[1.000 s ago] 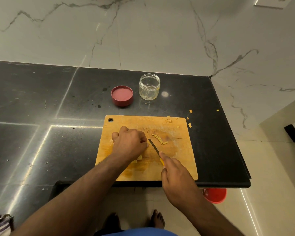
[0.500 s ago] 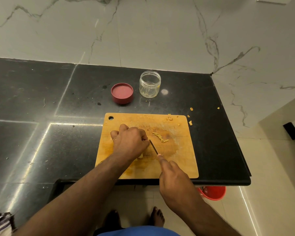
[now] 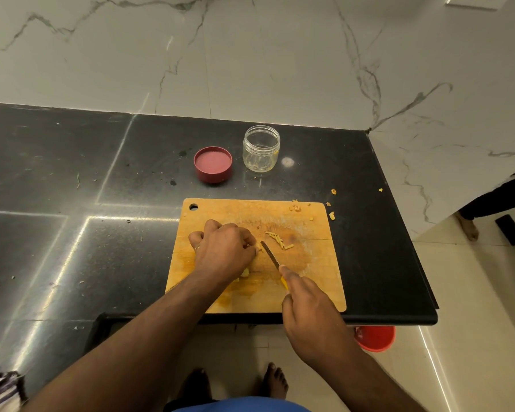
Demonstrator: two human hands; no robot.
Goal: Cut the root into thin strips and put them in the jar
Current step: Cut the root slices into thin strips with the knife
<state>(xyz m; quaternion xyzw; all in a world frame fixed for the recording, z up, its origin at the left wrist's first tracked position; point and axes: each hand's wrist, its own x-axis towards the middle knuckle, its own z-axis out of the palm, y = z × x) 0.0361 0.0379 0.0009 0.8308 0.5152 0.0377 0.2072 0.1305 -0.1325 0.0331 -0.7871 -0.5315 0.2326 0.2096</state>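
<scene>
On the wooden cutting board (image 3: 315, 281) my left hand (image 3: 223, 251) is curled over the yellowish root (image 3: 245, 272), pinning it down; most of the root is hidden under the fingers. My right hand (image 3: 306, 310) grips a small knife (image 3: 269, 253) with a yellow handle, its blade right beside my left fingertips. A small pile of thin cut strips (image 3: 280, 240) lies just right of the blade. The clear glass jar (image 3: 261, 148) stands open behind the board, upright, holding no strips that I can see.
The jar's red lid (image 3: 213, 164) lies upturned left of the jar. Root scraps (image 3: 331, 215) are scattered past the board's far right corner. The black counter ends in an edge (image 3: 405, 318) close to the board. A red bucket (image 3: 375, 337) sits on the floor below.
The knife blade has moved left, from near the strips to right against my left fingertips. My left hand stays on the root. The strips pile has not moved.
</scene>
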